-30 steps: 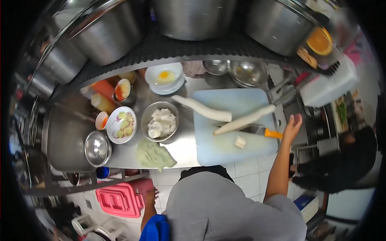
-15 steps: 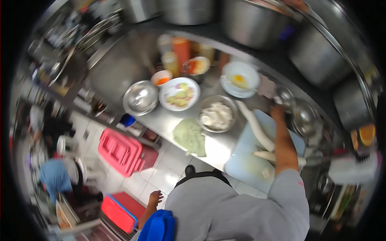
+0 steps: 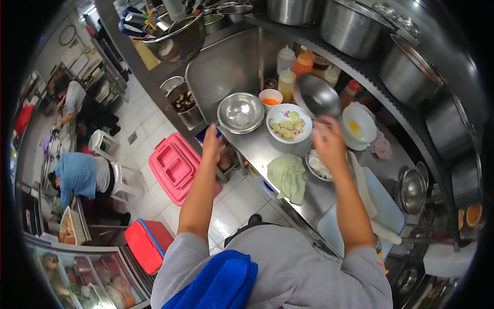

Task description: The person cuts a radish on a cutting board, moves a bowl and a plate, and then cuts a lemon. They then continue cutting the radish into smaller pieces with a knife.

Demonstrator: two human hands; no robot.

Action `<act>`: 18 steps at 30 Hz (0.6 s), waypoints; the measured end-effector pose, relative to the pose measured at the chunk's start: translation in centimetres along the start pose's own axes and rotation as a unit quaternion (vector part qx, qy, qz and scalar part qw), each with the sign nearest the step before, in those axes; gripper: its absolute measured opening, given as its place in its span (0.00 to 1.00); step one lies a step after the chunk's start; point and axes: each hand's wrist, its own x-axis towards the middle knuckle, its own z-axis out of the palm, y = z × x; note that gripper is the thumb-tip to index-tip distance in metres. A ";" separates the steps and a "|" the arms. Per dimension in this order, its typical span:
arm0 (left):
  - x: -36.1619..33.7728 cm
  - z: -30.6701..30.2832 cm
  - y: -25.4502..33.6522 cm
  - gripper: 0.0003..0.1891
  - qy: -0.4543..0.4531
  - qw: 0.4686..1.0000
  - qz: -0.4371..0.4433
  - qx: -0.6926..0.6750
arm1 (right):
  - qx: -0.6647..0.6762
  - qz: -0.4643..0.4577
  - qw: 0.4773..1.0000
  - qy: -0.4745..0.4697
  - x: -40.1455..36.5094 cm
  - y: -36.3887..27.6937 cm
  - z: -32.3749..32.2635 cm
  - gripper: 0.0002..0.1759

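Note:
My right hand (image 3: pixel 330 144) grips the rim of a steel bowl (image 3: pixel 316 96), which is tilted and blurred by motion above the counter. Below that hand stands another steel bowl (image 3: pixel 310 166) of white chunks, partly hidden by my forearm. To its left is a white bowl of sliced vegetables (image 3: pixel 289 123). My left hand (image 3: pixel 212 146) hovers at the counter's front edge, fingers apart and nothing in them. Nearest to it are stacked steel bowls (image 3: pixel 241 112). A green cloth (image 3: pixel 287 178) lies crumpled between my two arms.
Long white vegetables (image 3: pixel 362 190) lie on a pale blue cutting board (image 3: pixel 383 203). A white bowl with yolk (image 3: pixel 358 127) and squeeze bottles (image 3: pixel 286 85) stand behind. Large pots (image 3: pixel 355 28) line the shelf. A pink bin (image 3: pixel 175 167) stands on the floor; co-workers (image 3: pixel 77 172) are at left.
My right hand has come left from the steel bowls at the right, now carrying a steel bowl. My left hand has risen from my side to the counter edge. The view has turned.

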 end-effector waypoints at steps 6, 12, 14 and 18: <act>1.8 4.8 4.1 0.47 -0.070 0.992 -0.048 -0.094 | 0.109 0.026 0.993 -0.044 -3.0 -5.2 0.4 0.14; 4.1 2.0 0.4 0.40 -0.045 0.997 -0.019 -0.065 | 0.116 0.242 0.958 -0.099 -17.2 -3.5 -4.7 0.12; 2.5 1.3 -0.4 0.40 -0.074 0.996 0.021 -0.041 | 0.129 0.352 0.919 -0.123 -21.4 -4.8 -6.3 0.12; -1.8 1.4 -3.4 0.36 -0.057 0.994 0.077 0.058 | 0.036 0.405 0.904 -0.132 -28.0 -7.3 -9.1 0.12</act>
